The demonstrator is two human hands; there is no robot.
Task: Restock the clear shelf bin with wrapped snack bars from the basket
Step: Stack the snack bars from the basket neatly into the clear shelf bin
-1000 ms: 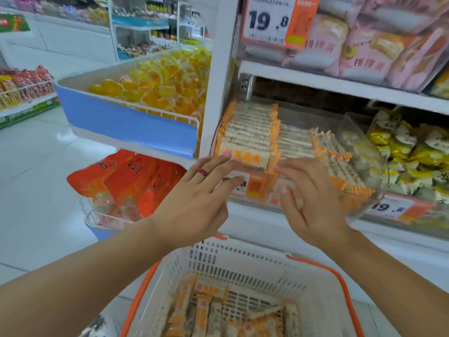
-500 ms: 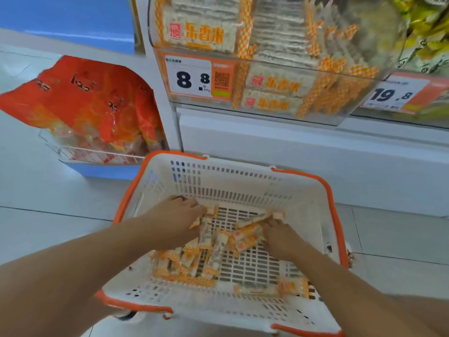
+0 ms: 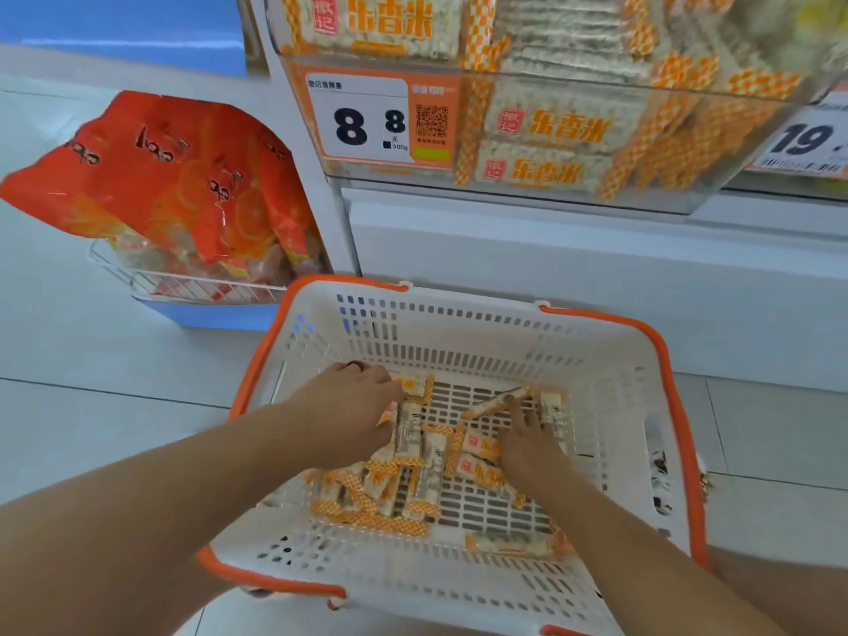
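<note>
Right hand point(image 3: 527, 445) shifted right | both hands grip snack bars point(image 3: 408, 488) | left hand point(image 3: 353, 410) | basket point(image 3: 596, 360)

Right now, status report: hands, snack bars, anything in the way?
Both hands down in the basket. Left hand and right hand on the loose snack bars, grip unclear. Clear shelf bin above, already well stocked. Nothing blocking.

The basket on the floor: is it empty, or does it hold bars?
Not empty. Wrapped bars lie on the bottom of the basket, under both hands.
</note>
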